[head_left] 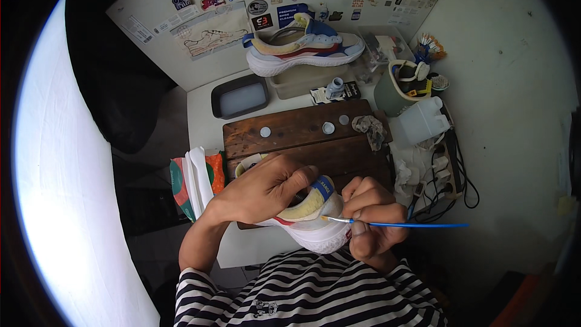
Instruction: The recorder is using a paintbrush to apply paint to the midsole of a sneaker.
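Observation:
A sneaker (pixel 321 239) with a white sole, pale yellow lining and a blue heel tab is tilted at the near edge of the wooden board (pixel 284 122). My left hand (pixel 269 188) lies over the shoe's opening and grips it, its fingertips partly hidden inside. A thin paintbrush (pixel 417 225) with a blue handle is pinched in my right hand (pixel 375 215). Its bristle tip meets the grey-white heel panel just above the sole. The front of the shoe is mostly covered by my left hand and wrist.
A matching sneaker (pixel 302 48) rests on a clear box at the back. Behind the board are a dark tray (pixel 240 97) and a small paint bottle (pixel 334 88). A tissue pack (pixel 200 178) stands left; a brush pot (pixel 399 88), plastic jug (pixel 423 121) and cables (pixel 445 175) lie right.

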Tool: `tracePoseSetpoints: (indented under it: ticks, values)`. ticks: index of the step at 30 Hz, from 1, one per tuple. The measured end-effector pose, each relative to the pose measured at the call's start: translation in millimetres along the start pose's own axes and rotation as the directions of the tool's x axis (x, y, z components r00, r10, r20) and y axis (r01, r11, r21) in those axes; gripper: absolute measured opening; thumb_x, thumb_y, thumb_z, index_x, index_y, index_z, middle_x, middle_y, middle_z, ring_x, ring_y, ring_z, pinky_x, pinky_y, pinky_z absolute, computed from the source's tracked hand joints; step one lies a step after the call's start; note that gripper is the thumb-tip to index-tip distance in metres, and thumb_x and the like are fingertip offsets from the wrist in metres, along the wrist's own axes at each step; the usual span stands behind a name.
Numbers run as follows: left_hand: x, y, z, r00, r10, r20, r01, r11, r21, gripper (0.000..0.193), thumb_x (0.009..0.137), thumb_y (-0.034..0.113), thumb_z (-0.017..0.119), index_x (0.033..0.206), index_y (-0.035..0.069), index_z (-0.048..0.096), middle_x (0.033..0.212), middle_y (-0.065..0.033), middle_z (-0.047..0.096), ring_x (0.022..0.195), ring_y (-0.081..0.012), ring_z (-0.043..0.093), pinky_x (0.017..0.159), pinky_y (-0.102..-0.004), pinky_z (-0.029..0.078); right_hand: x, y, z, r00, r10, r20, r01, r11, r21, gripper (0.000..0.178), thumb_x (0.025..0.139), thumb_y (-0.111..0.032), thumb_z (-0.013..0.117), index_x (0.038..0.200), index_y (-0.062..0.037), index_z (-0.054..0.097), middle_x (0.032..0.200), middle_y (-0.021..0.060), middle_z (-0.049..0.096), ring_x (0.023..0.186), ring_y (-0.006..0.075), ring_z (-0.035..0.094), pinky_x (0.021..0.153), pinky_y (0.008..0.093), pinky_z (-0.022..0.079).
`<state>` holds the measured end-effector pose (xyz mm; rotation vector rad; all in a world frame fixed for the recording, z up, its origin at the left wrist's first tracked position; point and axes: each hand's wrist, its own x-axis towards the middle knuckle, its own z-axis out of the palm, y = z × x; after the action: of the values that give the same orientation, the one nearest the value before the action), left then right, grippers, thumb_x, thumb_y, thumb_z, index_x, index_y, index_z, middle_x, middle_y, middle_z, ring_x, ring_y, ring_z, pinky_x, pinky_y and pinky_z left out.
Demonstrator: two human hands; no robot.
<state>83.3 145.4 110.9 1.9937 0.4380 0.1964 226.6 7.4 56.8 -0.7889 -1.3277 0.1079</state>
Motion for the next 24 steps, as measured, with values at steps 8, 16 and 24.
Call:
tracePoseSetpoints:
  ticks: [8, 16, 24]
  values:
    - [1.6, 1.4, 0.9, 0.999, 0.02, -0.027, -0.019, 0.999, 0.036, 0.045, 0.104, 0.028, 0.042, 0.092, -0.009, 0.066, 0.067, -0.0205, 0.06, 0.061, -0.029, 0.059, 0.061, -0.0407, 0.046, 2.7, 7.7, -4.4, 0.97, 0.063, -0.236, -0.069, 0.997, -0.02, 0.013, 0.08, -0.002, 0.049, 0.091, 0.0006, 0.043, 0.065, 0.0133, 0.051, 0.056, 0.0161, 0.04, 0.051, 0.0339, 0.043]
    - [-18.0, 0.5, -6.3, 0.992, -0.077, -0.103, 0.069, 0.995, -0.075, 0.048, 0.106, 0.03, 0.043, 0.085, -0.008, 0.065, 0.06, -0.0154, 0.057, 0.053, -0.0216, 0.054, 0.055, -0.0362, 0.044, -20.1, 93.9, -50.7, 0.826, 0.43, -0.365, -0.492, 0.866, -0.092, 0.004, 0.092, 0.001, 0.053, 0.096, 0.0002, 0.051, 0.079, 0.0104, 0.059, 0.066, 0.0138, 0.056, 0.062, 0.0273, 0.047]
    - [-39.3, 4.3, 0.6, 0.961, -0.098, -0.259, 0.082, 0.994, -0.073, 0.05, 0.107, 0.03, 0.045, 0.079, -0.008, 0.063, 0.056, -0.011, 0.055, 0.049, -0.0165, 0.05, 0.05, -0.0346, 0.042, -61.0, 172.3, -59.5, 0.885, 0.418, -0.204, -0.465, 0.794, -0.392, 0.005, 0.094, -0.002, 0.062, 0.095, 0.0005, 0.058, 0.077, 0.0056, 0.063, 0.073, 0.0112, 0.065, 0.061, 0.0257, 0.05]
